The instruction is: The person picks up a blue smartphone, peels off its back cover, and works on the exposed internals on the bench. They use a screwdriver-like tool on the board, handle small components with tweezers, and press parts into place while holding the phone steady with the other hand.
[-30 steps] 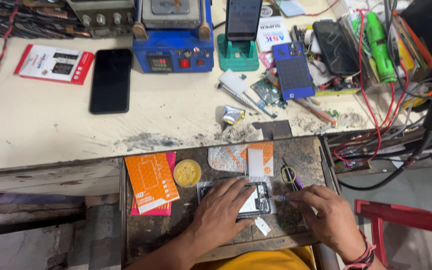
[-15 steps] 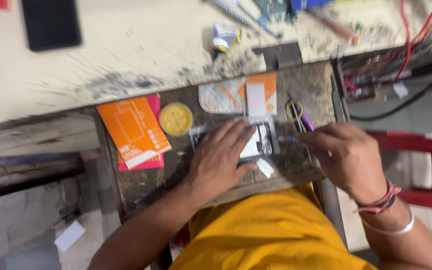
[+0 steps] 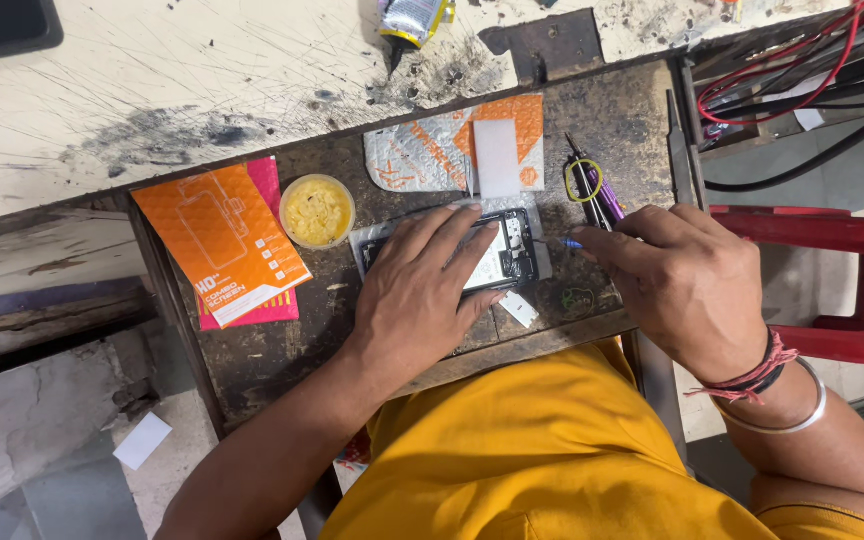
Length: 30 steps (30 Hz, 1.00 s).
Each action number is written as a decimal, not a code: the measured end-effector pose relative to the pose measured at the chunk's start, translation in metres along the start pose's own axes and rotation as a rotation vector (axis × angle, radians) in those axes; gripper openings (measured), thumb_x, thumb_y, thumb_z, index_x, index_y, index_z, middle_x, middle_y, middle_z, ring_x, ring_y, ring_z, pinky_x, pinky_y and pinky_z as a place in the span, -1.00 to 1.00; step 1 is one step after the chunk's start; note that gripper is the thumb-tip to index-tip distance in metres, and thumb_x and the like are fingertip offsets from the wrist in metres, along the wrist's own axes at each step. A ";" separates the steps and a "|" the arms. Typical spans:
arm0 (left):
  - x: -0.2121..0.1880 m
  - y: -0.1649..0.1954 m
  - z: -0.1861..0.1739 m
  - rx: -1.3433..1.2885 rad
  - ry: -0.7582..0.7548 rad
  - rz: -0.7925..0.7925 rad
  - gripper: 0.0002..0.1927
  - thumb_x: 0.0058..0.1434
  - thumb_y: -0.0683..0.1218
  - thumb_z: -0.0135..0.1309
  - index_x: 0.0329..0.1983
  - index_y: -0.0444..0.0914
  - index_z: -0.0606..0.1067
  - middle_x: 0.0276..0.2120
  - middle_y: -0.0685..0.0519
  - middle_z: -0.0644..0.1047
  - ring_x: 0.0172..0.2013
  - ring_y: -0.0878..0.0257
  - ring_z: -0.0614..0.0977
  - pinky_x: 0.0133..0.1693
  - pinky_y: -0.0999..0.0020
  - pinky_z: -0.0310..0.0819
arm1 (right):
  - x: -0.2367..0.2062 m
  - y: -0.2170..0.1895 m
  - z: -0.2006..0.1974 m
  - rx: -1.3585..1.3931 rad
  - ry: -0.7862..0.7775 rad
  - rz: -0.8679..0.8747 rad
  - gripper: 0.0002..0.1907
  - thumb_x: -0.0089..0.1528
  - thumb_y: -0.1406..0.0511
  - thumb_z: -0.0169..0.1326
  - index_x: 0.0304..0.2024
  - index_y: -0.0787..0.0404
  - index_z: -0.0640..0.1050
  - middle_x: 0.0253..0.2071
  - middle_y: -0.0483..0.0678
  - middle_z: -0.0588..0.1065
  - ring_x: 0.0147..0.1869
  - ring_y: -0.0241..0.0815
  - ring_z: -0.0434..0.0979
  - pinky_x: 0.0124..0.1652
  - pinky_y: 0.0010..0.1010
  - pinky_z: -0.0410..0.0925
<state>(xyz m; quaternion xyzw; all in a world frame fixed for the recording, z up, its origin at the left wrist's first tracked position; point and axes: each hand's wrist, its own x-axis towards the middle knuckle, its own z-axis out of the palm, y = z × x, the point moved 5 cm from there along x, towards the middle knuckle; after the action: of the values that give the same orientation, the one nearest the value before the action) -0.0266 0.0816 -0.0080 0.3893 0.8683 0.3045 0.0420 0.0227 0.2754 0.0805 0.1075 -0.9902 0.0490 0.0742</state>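
Camera nearer; left hand (image 3: pixel 422 290) fingers (image 3: pixel 472 250) still flat over opened phone (image 3: pixel 507 255).

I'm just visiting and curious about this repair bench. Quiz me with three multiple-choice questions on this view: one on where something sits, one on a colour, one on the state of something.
1. Where is the small round tub of yellow paste?
A. between the orange packet and the opened phone
B. on the red stool
C. in the right hand

2. What colour is the flat packet at the left of the tray?
A. green
B. orange
C. white

3. How is the left hand placed?
A. raised in the air
B. gripping a cable
C. lying flat on the opened phone

Answers: 1 A, the tub sits between them. 2 B, its face is orange. 3 C, the palm and fingers press down on it.
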 end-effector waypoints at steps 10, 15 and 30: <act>0.000 0.000 -0.001 0.012 0.008 0.007 -0.31 0.18 0.16 0.23 0.30 -0.27 0.42 0.29 -0.11 0.39 0.32 -0.02 0.34 0.33 0.01 0.17 | 0.006 -0.007 0.001 -0.054 -0.022 0.001 -0.73 0.13 0.35 0.26 -0.13 -0.04 0.74 -0.39 -0.16 0.51 -0.32 -0.14 0.51 -0.43 -0.29 0.36; 0.000 -0.001 0.000 0.017 0.002 0.010 -0.31 0.19 0.16 0.23 0.30 -0.27 0.42 0.30 -0.10 0.39 0.32 -0.01 0.34 0.34 0.01 0.16 | 0.011 -0.013 -0.002 -0.084 -0.092 -0.056 -0.61 0.08 0.42 0.14 -0.07 0.02 0.72 -0.35 -0.13 0.48 -0.29 -0.12 0.48 -0.36 -0.31 0.38; 0.001 -0.002 0.000 0.009 -0.018 0.002 -0.30 0.19 0.16 0.22 0.31 -0.28 0.41 0.30 -0.12 0.39 0.32 -0.02 0.33 0.33 0.01 0.17 | 0.023 -0.014 -0.003 -0.031 -0.152 -0.102 -0.59 0.07 0.44 0.10 -0.05 0.04 0.67 -0.30 -0.10 0.47 -0.23 -0.09 0.52 -0.31 -0.30 0.42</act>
<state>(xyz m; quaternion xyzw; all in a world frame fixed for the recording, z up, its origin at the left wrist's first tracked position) -0.0285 0.0811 -0.0093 0.3932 0.8688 0.2970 0.0477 0.0040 0.2571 0.0881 0.1599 -0.9869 0.0215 0.0029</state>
